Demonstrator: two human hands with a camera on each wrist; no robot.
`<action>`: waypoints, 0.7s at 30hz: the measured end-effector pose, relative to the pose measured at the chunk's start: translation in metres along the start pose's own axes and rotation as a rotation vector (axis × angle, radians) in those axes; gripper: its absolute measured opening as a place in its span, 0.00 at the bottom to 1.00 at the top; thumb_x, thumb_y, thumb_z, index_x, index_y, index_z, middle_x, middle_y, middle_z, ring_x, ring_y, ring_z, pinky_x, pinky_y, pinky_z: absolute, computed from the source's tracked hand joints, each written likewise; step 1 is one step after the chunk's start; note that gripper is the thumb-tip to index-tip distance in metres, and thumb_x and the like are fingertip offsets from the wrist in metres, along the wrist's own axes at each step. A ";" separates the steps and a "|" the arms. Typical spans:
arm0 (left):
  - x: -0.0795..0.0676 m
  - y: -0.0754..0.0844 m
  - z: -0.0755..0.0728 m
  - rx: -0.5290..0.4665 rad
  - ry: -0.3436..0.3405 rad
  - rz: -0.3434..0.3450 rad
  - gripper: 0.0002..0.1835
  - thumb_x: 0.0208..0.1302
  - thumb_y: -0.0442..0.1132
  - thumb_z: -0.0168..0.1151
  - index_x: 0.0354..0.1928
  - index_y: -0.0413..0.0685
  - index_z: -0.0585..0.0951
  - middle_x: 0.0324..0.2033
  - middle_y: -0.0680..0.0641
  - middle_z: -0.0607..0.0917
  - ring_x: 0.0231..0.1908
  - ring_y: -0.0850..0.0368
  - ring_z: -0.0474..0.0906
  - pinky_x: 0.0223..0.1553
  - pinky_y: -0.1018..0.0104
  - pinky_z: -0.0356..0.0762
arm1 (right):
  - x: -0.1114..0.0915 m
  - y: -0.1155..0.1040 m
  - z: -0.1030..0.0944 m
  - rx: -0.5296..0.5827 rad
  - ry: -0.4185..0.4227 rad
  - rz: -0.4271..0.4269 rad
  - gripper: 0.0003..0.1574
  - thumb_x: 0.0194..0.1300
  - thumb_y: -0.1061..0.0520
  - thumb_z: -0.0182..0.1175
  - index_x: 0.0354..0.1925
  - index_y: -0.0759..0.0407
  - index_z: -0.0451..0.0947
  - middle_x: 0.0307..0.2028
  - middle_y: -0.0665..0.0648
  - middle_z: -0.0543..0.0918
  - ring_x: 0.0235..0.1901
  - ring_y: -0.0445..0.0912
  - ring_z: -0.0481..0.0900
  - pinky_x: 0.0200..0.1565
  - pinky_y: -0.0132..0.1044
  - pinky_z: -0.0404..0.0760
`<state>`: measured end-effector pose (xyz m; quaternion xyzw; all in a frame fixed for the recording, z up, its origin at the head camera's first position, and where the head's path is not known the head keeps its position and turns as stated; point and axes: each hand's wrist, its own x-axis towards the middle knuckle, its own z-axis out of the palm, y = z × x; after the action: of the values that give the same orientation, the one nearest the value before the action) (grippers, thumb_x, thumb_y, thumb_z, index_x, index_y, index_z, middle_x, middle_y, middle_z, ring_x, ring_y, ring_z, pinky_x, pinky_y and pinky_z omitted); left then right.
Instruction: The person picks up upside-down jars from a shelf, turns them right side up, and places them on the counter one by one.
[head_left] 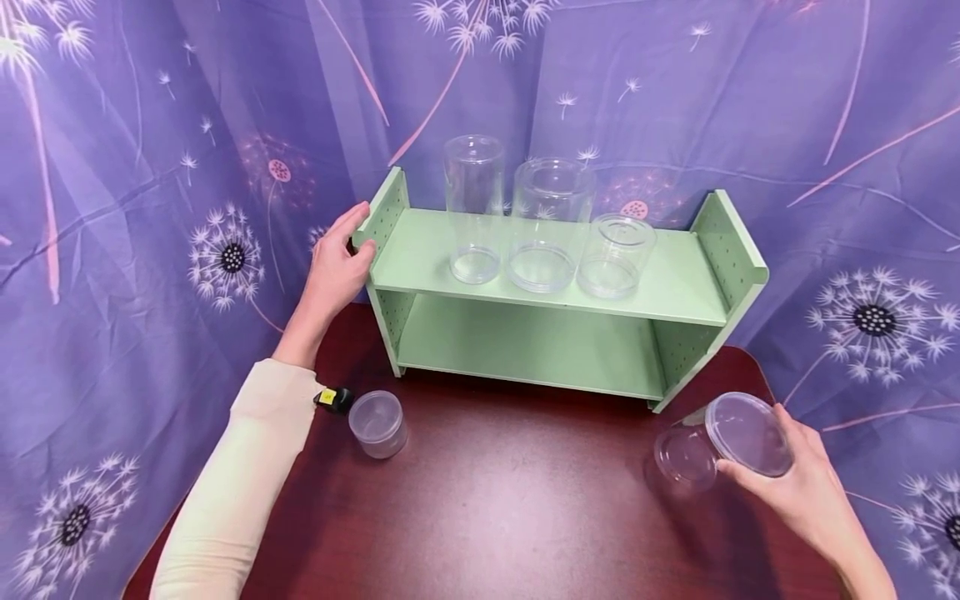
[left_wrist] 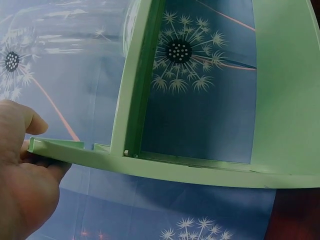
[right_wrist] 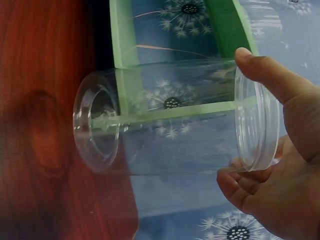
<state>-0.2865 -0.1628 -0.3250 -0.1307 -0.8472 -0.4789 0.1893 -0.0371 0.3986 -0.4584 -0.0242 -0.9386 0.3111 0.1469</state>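
Green shelf point(head_left: 525, 342) is gripped at one end by the left hand point(head_left: 337, 262), seemingly for steadiness | clear jar point(head_left: 684, 454), over the table point(head_left: 510, 517) at right, is held round its lid point(head_left: 750, 433) by the right hand point(head_left: 813, 492), likely for control

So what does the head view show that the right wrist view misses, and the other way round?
Only the head view shows the left hand gripping the left end of the green shelf, the small lidded jar on the table, and the three upright jars in full.

Only the right wrist view shows the curled fingers of the right hand, which the lid hides in the head view.

Both show that hand holding the tilted clear jar, plus the shelf, table and patterned curtain.
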 end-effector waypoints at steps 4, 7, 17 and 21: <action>0.000 0.000 0.001 0.001 0.008 -0.003 0.31 0.69 0.33 0.55 0.75 0.42 0.70 0.75 0.46 0.69 0.74 0.58 0.60 0.74 0.63 0.57 | -0.001 0.005 0.006 -0.004 -0.008 -0.024 0.74 0.49 0.51 0.83 0.79 0.72 0.48 0.62 0.84 0.64 0.59 0.72 0.63 0.62 0.24 0.52; 0.000 0.000 0.001 0.003 0.011 -0.004 0.31 0.69 0.33 0.55 0.75 0.42 0.70 0.74 0.47 0.70 0.74 0.59 0.60 0.73 0.63 0.57 | -0.001 0.009 0.011 -0.001 -0.008 -0.041 0.74 0.48 0.52 0.83 0.78 0.75 0.49 0.61 0.85 0.64 0.58 0.72 0.63 0.62 0.23 0.52; 0.000 0.001 0.001 -0.014 0.018 -0.013 0.31 0.68 0.33 0.55 0.74 0.40 0.71 0.74 0.46 0.70 0.73 0.59 0.61 0.73 0.63 0.59 | -0.004 0.019 0.025 0.002 0.015 -0.107 0.74 0.40 0.56 0.85 0.75 0.80 0.53 0.58 0.85 0.67 0.56 0.73 0.64 0.63 0.19 0.49; 0.001 0.001 0.002 -0.019 0.014 -0.012 0.31 0.68 0.32 0.55 0.74 0.41 0.71 0.74 0.47 0.70 0.73 0.59 0.61 0.72 0.63 0.59 | -0.005 0.021 0.028 0.017 0.034 -0.146 0.75 0.37 0.58 0.85 0.74 0.81 0.54 0.57 0.85 0.69 0.56 0.74 0.64 0.59 0.13 0.42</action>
<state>-0.2868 -0.1609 -0.3245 -0.1238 -0.8419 -0.4892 0.1910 -0.0416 0.3991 -0.4937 0.0404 -0.9326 0.3072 0.1852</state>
